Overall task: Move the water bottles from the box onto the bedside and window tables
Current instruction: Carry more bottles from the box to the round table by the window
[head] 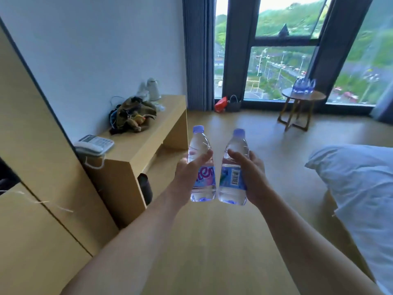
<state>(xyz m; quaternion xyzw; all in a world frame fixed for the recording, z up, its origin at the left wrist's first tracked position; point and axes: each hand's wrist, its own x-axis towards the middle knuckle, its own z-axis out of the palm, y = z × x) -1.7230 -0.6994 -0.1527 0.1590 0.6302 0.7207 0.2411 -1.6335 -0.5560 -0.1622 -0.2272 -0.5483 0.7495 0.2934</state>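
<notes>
**Both Hands Carrying One Bottle Each**

Left hand [187, 175] grasps the left bottle [202, 165] around its label, thumb across the front. Right hand [253, 175] grasps the right bottle [234, 167] the same way. Both bottles are capped, roughly upright, tilted slightly apart at the top, bases nearly touching, held above the wooden floor [212, 241]. More bottles [303, 86] stand on the round window table [304, 96]. A desk [146, 133] stands left; the bed [361, 188] lies right.
</notes>
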